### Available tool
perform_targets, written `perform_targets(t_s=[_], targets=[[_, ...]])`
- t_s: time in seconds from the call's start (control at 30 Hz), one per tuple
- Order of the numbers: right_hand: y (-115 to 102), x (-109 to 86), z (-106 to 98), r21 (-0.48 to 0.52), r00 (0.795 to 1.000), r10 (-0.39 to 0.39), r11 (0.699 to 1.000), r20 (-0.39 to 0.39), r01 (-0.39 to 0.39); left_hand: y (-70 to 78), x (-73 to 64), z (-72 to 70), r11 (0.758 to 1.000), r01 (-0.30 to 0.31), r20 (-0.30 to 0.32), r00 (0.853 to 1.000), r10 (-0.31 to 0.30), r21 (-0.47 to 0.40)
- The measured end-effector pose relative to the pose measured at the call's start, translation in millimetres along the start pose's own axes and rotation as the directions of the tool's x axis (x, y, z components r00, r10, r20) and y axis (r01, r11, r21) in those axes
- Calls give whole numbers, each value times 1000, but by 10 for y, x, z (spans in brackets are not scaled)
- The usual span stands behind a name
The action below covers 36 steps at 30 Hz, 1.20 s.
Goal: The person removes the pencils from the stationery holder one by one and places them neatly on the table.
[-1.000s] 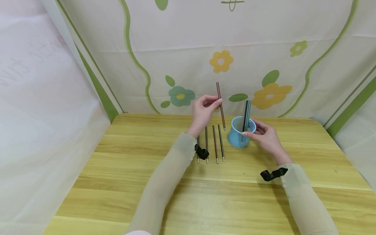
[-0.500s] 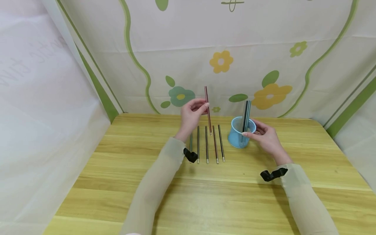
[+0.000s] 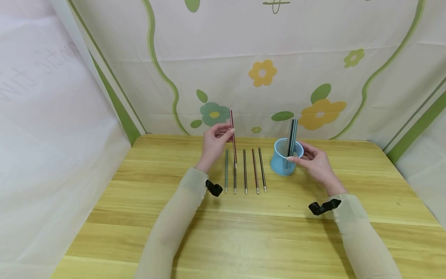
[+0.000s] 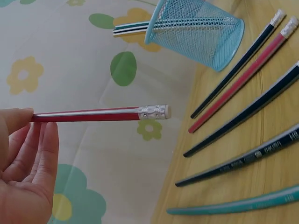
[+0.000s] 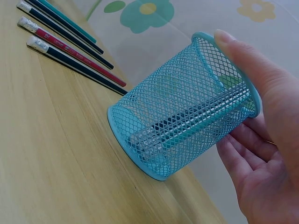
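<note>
My left hand point(image 3: 213, 144) pinches a red pencil point(image 4: 93, 115) near its upper end, eraser downward, above the row of pencils. Below lie a teal pencil point(image 3: 226, 170), black pencils point(image 3: 245, 170) and another red pencil point(image 3: 256, 170), side by side with their erasers toward me. To the right stands a blue mesh pencil cup point(image 5: 182, 102) holding several dark and teal pencils point(image 3: 292, 133). My right hand point(image 3: 315, 162) grips the cup's rim, thumb at the near edge and fingers round the outside.
The wooden table point(image 3: 278, 240) reaches back to a pale cloth point(image 3: 216, 35) printed with flowers and leaves. Another white cloth point(image 3: 52, 135) hangs along the left side. Black wrist cameras point(image 3: 324, 207) sit on both sleeves.
My left hand has carried the red pencil leftward and a little down, away from the cup, uncovering the teal pencil. The right hand and cup have stayed in place.
</note>
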State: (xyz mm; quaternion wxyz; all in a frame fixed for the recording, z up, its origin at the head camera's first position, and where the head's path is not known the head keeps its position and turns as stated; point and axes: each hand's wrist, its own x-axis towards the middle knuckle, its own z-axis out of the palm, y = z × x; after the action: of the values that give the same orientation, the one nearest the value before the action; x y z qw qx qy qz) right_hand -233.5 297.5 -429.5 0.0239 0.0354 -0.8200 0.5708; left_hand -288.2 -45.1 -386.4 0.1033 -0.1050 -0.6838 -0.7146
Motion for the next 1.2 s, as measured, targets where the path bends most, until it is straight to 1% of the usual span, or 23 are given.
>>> perform_targets(t_s=[0.2,0.33,0.5,0.63,0.73,0.9,1.03,1.2], targets=[[-6,1,2,4,1000,1,1000,-2,-1,-33,-46,-131,997,62,21,998,-63,36],[-9,4,-1,2,1000,-2,1000,-3,2,-74,-82,-214,993,109,32,993,-111,54],[-5,-2,1,-1,1000,-3,1000,-4,3,-142,-130,-324,980,161,42,985,-167,119],[-5,-5,3,6,1000,-2,1000,-3,2,-187,-184,-412,960,224,40,971,-234,170],[-9,-6,3,11,1000,-4,1000,-1,4,-241,-220,-468,943,277,36,957,-288,186],[-9,-9,5,8,1000,-8,1000,1,8,-339,-271,-534,913,339,40,933,-357,228],[3,-8,6,9,1000,-13,1000,0,13,-381,-299,-553,892,370,45,918,-395,261],[12,-3,5,18,1000,-14,1000,1,14,-432,-302,-565,880,395,38,907,-418,265]])
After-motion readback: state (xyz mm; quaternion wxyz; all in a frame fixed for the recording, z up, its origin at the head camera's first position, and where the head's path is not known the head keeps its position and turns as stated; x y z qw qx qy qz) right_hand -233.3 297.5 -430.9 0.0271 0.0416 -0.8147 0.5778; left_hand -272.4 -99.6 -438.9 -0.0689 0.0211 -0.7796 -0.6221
